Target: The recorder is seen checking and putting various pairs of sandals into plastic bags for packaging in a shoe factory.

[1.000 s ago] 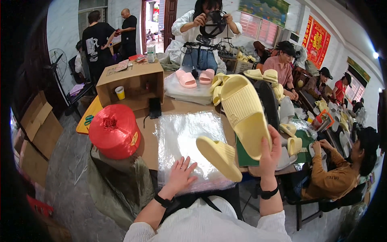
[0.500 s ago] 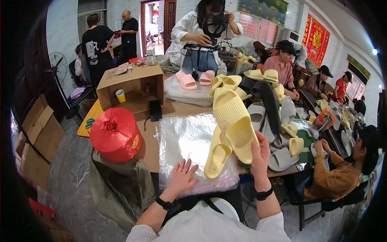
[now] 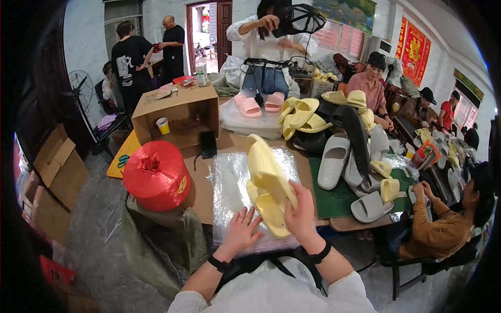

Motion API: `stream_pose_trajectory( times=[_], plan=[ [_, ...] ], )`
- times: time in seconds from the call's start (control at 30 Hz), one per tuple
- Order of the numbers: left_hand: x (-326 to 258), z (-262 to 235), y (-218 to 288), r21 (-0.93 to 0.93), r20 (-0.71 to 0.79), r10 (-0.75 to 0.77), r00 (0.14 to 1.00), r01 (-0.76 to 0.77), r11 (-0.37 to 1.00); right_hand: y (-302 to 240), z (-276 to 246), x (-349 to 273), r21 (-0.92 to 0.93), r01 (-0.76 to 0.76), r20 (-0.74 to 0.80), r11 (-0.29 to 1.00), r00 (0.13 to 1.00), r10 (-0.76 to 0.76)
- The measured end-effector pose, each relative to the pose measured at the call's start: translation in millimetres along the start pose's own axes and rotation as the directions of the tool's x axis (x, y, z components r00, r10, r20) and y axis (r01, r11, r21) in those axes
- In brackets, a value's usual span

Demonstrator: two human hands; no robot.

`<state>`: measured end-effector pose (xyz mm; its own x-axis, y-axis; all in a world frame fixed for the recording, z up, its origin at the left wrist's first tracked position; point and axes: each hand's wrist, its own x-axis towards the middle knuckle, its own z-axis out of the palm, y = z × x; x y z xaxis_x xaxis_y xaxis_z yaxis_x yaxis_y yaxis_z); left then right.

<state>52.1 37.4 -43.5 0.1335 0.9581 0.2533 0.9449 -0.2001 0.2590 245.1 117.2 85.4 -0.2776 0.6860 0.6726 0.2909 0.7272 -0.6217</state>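
Right hand [image 3: 301,215] fingers clenched on yellow slipper pair [image 3: 269,188]; left hand [image 3: 241,232] flat, released on clear plastic bags [image 3: 232,177]. Pair unbagged; more slippers [image 3: 334,161] at 2 o'clock on counter [image 3: 198,190].

Slipper packing workshop: slipper piles [image 3: 305,112], cartons [image 3: 57,167], seated workers.

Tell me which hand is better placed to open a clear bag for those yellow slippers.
Left, probably. The left hand lies flat and free on the stack of clear plastic bags, while the right hand is closed around the pair of yellow slippers, held above the stack.
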Motion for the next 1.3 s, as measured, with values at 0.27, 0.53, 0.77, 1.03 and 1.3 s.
stream_pose_trajectory(
  times=[0.27, 0.53, 0.77, 1.03, 1.3],
  plan=[
    [2.3, -3.7, -1.5, -0.069, 0.055, 0.008, 0.998, -0.005, 0.998, -7.2, 38.3, -33.5, 0.125, 0.289, 0.558, 0.949, 0.771, -0.308],
    [6.8, -4.1, 2.4, -0.144, 0.02, -0.086, 0.996, 0.088, 0.986, 10.8, 43.2, -17.1, -0.105, -0.266, 0.5, 0.958, 0.819, 0.282],
    [-5.2, 23.8, -9.6, 0.065, -0.1, 0.007, 0.995, 0.0, 0.998, -10.7, 53.8, -37.6, -0.274, 0.135, 0.414, 0.952, 0.91, -0.01],
    [-0.7, 2.6, -3.1, -0.431, -0.155, -0.105, 0.982, 0.029, 0.902, 2.0, 47.3, -20.3, -0.076, 0.178, 0.743, 0.981, 0.666, -0.063],
    [6.5, -4.4, -0.7, -0.283, -0.151, -0.028, 0.988, -0.016, 0.959, 46.1, 83.9, 35.6, -0.505, -0.022, 0.675, 0.863, 0.613, 0.41]
  ],
)
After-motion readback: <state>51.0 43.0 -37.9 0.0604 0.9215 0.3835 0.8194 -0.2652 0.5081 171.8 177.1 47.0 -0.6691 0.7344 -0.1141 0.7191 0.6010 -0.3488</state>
